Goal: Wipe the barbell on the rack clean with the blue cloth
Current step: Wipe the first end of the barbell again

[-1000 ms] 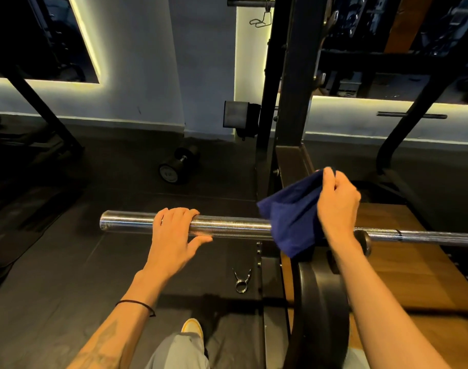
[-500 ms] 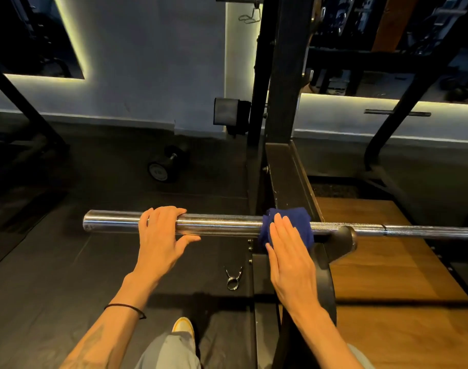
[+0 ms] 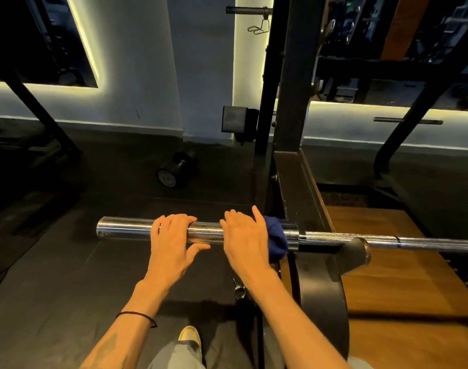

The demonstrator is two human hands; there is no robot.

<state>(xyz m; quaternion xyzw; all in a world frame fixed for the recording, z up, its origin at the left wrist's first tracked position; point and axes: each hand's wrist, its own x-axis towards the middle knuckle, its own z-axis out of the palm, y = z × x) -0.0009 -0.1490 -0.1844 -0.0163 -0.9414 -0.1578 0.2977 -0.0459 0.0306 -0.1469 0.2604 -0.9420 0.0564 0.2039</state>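
Note:
The chrome barbell (image 3: 126, 230) lies across the black rack's hook (image 3: 355, 251), with its thick sleeve pointing left. My left hand (image 3: 171, 243) grips the sleeve, fingers curled over the top and thumb underneath. Just to its right, my right hand (image 3: 243, 241) wraps the blue cloth (image 3: 276, 238) around the sleeve, close to the collar. Only the cloth's right part shows past my hand. The two hands are almost touching.
The rack upright (image 3: 288, 102) rises just behind the bar. A black weight plate (image 3: 323, 302) stands below the hook. On the dark floor lie a spring collar (image 3: 238, 287) and a dumbbell (image 3: 174, 171). A wooden platform (image 3: 400, 283) lies to the right.
My right hand brought the cloth down from above onto the bar, then slid it left along the sleeve toward my left hand. My left hand kept its grip.

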